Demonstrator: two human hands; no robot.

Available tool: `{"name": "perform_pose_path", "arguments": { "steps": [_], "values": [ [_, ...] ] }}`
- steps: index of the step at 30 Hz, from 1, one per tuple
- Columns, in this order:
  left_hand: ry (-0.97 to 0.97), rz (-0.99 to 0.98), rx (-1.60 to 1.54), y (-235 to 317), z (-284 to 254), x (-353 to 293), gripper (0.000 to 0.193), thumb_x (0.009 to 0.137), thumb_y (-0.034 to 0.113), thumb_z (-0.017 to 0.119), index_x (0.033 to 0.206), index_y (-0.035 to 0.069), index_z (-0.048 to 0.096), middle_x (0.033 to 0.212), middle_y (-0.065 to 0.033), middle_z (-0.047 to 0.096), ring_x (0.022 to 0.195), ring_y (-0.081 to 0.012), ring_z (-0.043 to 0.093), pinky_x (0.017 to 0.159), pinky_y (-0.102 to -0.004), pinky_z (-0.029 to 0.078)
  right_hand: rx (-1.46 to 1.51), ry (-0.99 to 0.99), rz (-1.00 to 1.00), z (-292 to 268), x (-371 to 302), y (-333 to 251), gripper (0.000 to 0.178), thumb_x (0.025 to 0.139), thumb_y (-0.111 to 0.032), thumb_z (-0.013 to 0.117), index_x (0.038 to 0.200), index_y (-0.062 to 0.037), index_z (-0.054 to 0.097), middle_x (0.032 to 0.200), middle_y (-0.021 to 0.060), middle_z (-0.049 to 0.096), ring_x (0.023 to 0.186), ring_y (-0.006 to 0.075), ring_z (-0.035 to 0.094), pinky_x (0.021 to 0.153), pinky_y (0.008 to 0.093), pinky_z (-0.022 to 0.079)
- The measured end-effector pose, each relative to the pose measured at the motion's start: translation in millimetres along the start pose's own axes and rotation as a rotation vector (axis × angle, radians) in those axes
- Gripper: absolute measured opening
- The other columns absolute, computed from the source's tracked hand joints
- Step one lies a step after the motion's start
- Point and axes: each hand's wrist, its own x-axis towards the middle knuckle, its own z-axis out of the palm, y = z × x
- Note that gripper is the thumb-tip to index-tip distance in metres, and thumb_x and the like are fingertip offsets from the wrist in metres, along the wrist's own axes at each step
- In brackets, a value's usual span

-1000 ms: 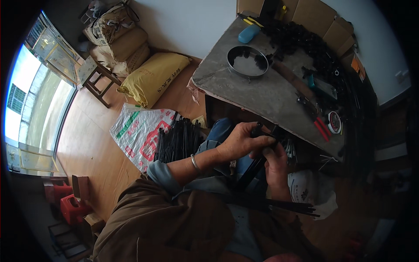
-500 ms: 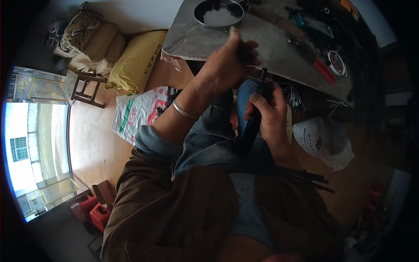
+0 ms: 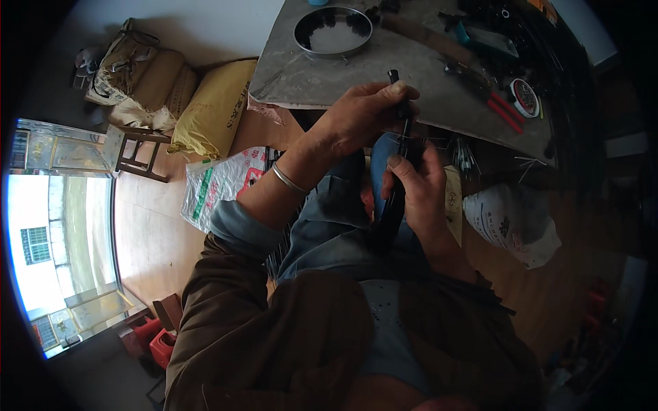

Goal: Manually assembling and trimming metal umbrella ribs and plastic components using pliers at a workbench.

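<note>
A long, slim black rod-like piece [image 3: 392,218] runs upright over my lap; its exact kind is not clear. My right hand [image 3: 419,179] is closed around its middle, thumb pressed along the front. Higher up, my left hand [image 3: 373,113], with a metal bangle at the wrist, pinches the same piece between thumb and fingers. The narrow top end pokes out above the left thumb. A few thin, pale wire-like lines cross the piece between the two hands. Its lower end rests near my jeans [image 3: 322,229].
The grey table [image 3: 288,75] ahead holds a metal bowl [image 3: 330,53], red-handled pliers [image 3: 506,113], a round tin [image 3: 525,98] and a teal tray [image 3: 467,31]. Thin metal rods [image 3: 464,156] and a white bag [image 3: 508,218] are at right, a yellow sack [image 3: 214,113] and stool [image 3: 140,156] at left.
My left hand has come down and now grips the upper part of the black piece, where before it hovered apart from it. My right hand keeps its hold, and the view has shifted slightly.
</note>
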Motion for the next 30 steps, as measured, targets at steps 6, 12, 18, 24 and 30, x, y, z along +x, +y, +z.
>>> {"name": "perform_pose_path", "arguments": {
  "steps": [6,12,18,24,30],
  "values": [
    [-0.064,0.013,-0.133,-1.5,-1.7,-1.5,0.04,0.099,0.03,0.048,0.125,0.0,0.048,0.103,-0.0112,0.061,0.091,-0.0226,0.062,0.085,-0.0365,0.051,-0.013,0.008,0.001,1.4,-1.4,1.1,0.029,0.089,-0.014,0.063,0.11,-0.0031,0.047,0.067,0.0039,0.057,0.053,0.0105,0.055,0.048,0.0241,0.046],
    [-0.1,0.024,-0.073,-4.9,2.9,-0.6,0.043,0.096,0.026,0.054,0.128,-0.002,0.046,0.102,-0.0097,0.061,0.09,-0.0201,0.061,0.084,-0.0335,0.05,-0.012,-0.002,0.003,-1.7,1.3,4.8,0.028,0.089,-0.016,0.064,0.109,-0.0035,0.047,0.066,0.0038,0.057,0.053,0.0104,0.055,0.047,0.0237,0.046],
    [-0.153,0.032,-0.051,0.3,-2.8,-6.0,0.048,0.096,0.021,0.055,0.134,-0.004,0.041,0.104,-0.01,0.061,0.1,-0.021,0.061,0.09,-0.0334,0.048,-0.006,0.006,0.019,3.1,0.9,4.5,0.029,0.089,-0.016,0.064,0.109,-0.0034,0.047,0.066,0.0037,0.056,0.052,0.0105,0.055,0.047,0.0238,0.046],
    [-0.17,0.049,-0.028,2.7,0.6,-7.0,0.049,0.096,0.022,0.054,0.135,-0.004,0.04,0.104,-0.01,0.061,0.101,-0.0204,0.061,0.093,-0.0336,0.047,0.012,0.018,0.017,1.2,1.0,3.5,0.029,0.089,-0.016,0.064,0.11,-0.0033,0.048,0.065,0.0035,0.056,0.051,0.0106,0.055,0.046,0.024,0.046],
    [-0.089,0.067,0.267,-2.0,7.9,-7.1,0.049,0.095,0.023,0.055,0.134,-0.003,0.042,0.103,-0.0091,0.061,0.097,-0.0184,0.061,0.09,-0.0319,0.048,-0.015,0.004,-0.018,-0.8,3.4,7.2,0.029,0.089,-0.017,0.064,0.109,-0.003,0.048,0.065,0.0038,0.056,0.051,0.0109,0.054,0.046,0.024,0.046]
  ]
}}
